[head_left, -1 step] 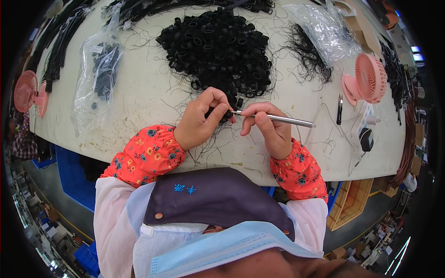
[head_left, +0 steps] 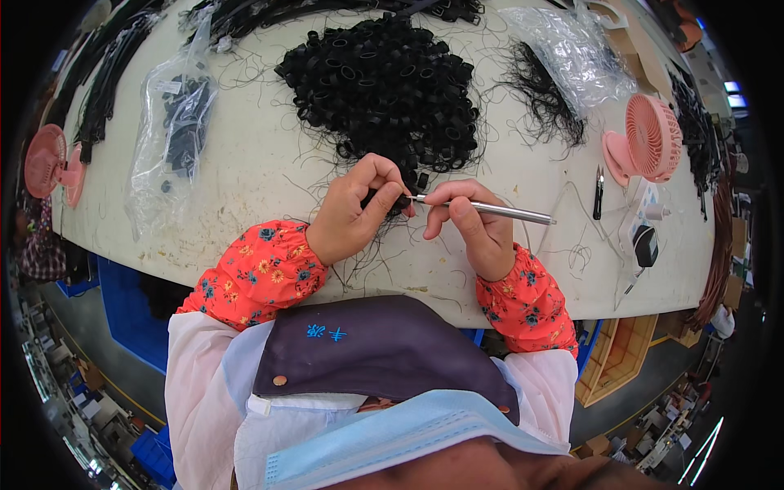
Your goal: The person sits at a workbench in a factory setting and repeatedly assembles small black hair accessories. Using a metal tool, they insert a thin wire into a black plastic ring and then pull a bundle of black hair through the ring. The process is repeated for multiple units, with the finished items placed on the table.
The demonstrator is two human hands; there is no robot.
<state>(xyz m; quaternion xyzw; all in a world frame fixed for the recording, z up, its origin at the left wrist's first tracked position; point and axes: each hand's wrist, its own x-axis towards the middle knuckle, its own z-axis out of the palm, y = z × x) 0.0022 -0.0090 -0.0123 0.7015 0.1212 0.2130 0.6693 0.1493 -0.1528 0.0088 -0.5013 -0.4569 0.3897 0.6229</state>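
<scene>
Here, blk piece (head_left: 402, 202) pinched in L hand (head_left: 349, 214); R hand (head_left: 477, 224) grips silver tool (head_left: 516, 214).

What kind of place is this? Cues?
Probably a workshop or factory floor doing small handwork: a large heap of black loops on a pale worktable, strap-like black pieces with buckles along its far edge, and blue bins below.
</scene>
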